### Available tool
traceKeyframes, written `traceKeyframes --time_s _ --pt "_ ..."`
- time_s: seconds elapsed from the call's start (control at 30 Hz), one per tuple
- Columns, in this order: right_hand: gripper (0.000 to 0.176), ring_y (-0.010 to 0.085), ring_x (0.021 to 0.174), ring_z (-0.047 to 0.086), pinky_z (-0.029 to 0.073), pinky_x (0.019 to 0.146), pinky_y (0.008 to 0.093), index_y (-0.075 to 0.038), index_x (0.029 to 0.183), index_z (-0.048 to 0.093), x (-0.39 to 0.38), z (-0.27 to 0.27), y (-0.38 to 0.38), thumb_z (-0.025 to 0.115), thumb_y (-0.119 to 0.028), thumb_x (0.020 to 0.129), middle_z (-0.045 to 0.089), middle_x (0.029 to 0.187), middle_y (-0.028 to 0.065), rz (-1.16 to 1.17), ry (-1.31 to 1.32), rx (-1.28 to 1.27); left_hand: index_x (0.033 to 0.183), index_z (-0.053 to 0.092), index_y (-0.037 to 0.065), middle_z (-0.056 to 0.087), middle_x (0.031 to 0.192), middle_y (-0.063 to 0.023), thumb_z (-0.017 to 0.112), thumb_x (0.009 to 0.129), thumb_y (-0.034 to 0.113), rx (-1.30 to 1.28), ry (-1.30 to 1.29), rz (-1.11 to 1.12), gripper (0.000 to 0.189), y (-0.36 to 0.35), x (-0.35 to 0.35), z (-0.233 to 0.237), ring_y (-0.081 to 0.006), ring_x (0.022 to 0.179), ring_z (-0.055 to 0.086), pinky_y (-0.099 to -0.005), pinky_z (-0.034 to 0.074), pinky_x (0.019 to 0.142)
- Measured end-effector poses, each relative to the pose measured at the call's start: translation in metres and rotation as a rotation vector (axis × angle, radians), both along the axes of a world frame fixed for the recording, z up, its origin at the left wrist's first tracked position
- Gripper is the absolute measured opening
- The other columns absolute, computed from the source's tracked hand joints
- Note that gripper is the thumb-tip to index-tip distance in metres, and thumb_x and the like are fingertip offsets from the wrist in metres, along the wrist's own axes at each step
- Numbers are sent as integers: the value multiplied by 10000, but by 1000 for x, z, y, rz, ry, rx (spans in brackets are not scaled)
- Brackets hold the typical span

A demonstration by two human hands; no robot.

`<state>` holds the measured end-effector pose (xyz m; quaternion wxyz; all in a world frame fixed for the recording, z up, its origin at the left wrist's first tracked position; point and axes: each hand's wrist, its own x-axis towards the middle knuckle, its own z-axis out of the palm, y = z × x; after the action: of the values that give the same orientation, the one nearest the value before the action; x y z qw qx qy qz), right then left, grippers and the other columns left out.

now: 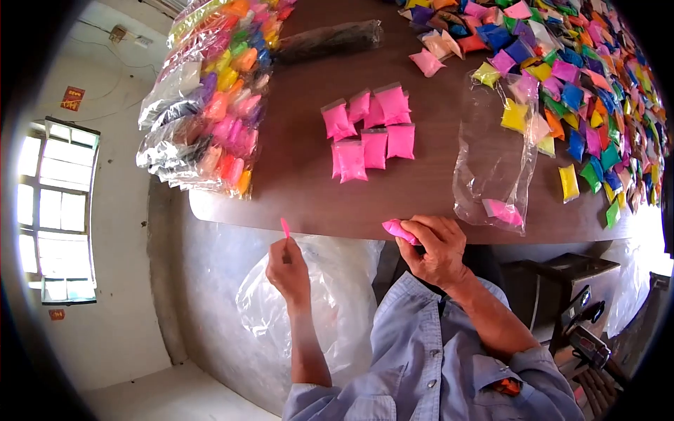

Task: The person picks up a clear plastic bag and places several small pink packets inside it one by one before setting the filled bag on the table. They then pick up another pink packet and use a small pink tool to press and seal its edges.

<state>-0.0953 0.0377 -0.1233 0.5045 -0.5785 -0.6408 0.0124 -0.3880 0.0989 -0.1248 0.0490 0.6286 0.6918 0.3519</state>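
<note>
A long clear plastic bag (484,168) is laid on the brown table (295,189); one pink-and-white packet (503,212) is seen at its near end. Left of it, at least eight bright-pink filled packets (374,147) are grouped, some partly hidden by overlap. One soft pink pouch (399,230) is clamped in the right hand's fingers (434,247); one slim pink item (285,227), its lower part hidden, is pinched upright in the left hand (288,270).
</note>
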Motion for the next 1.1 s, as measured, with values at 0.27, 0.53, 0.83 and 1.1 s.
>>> traceKeyframes --time_s 0.27,0.53,0.83,1.1 --pt "315 242 848 711 550 739 365 -105 1080 755 2 1 0 879 -119 791 728 1017 36 3 7 9 954 708 72 694 834 -123 731 945 36 -108 248 -424 44 -60 31 -31 -351 717 689 -422 541 644" --pt "290 259 856 728 559 758 374 -92 1039 739 -2 1 -2 887 -120 792 755 1022 56 -10 27 -30 992 735 6 712 757 -130 773 953 14 66 -82 -499 55 -50 93 58 -209 564 646 -317 509 555" --pt "289 255 856 740 549 745 368 -93 983 712 1 -5 -3 915 -132 781 769 1000 61 21 43 -22 938 699 31 673 715 -158 754 962 49 -47 111 -466 63 -20 97 28 -290 561 663 -356 508 548" --pt "251 267 816 726 554 712 373 -88 1019 716 2 -1 1 861 -90 814 757 984 67 18 94 0 989 730 61 687 721 -127 782 926 19 36 -1 -604 91 -49 126 40 -271 579 682 -369 526 564"
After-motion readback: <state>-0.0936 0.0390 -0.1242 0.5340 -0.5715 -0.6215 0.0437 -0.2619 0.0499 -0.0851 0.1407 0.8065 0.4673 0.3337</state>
